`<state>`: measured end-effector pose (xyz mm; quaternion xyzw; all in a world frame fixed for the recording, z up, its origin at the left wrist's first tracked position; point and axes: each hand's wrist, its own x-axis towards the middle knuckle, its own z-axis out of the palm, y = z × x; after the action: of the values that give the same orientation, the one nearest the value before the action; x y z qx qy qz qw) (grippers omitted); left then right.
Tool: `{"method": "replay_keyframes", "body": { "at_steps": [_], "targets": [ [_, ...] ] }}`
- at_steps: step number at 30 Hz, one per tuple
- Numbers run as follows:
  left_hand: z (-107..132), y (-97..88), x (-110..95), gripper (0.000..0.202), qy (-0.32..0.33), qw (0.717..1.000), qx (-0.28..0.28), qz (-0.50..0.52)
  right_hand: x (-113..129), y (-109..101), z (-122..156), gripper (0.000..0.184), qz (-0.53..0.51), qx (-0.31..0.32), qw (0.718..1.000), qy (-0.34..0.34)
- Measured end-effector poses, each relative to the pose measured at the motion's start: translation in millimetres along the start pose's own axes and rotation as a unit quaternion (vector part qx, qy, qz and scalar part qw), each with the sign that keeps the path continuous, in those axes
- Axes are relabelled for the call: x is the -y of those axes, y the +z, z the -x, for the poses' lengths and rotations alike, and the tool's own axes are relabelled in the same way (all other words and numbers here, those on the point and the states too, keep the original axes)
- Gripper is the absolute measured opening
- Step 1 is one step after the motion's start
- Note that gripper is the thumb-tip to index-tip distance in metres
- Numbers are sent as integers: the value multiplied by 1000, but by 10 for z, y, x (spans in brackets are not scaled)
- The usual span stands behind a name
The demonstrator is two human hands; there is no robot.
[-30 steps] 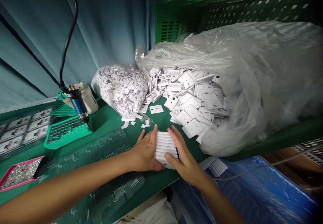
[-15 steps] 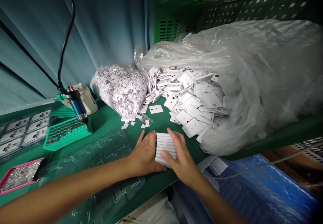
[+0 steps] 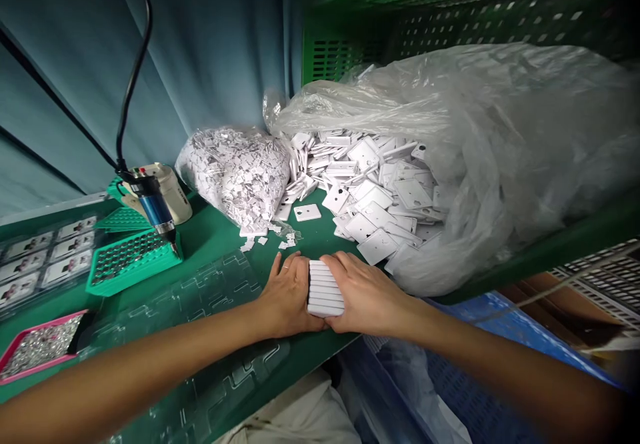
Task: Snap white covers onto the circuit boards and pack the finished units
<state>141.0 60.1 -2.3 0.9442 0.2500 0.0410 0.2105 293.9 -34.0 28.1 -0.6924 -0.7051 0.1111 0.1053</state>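
Right hand (image 3: 367, 294) swinging round to stack's side, forearm lying lower across tabletop (image 3: 320, 364). Left hand (image 3: 290, 297) and right hand both closing grip, squeezing stack of white cards (image 3: 325, 289) between them, just short of heap of cards (image 3: 385, 191) spilling from plastic bag (image 3: 500, 131).

A small stack of white plastic cards (image 3: 325, 289) sits on the green counter (image 3: 320, 237). The cards are flat and lined up neatly, face to face, so only their thin edges show. The left hand (image 3: 289, 297) and right hand (image 3: 367, 294) press the stack from both sides.
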Motion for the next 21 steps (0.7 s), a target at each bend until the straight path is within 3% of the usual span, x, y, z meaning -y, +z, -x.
{"method": "replay_keyframes", "body": {
  "at_steps": [4,6,17,21],
  "targets": [
    [88,-103,44,114,-6,999,32,6,-79,-38,51,76,-8,-9,1000,10],
    [136,-139,78,119,-7,999,39,2,-129,-44,76,78,-10,-13,1000,19],
    [124,-145,25,107,0,999,34,-16,-167,-39,99,73,-19,-2,999,27],
    [120,-172,13,108,-2,1000,26,-3,-213,-58,89,80,-34,5,999,31]
  ]
}}
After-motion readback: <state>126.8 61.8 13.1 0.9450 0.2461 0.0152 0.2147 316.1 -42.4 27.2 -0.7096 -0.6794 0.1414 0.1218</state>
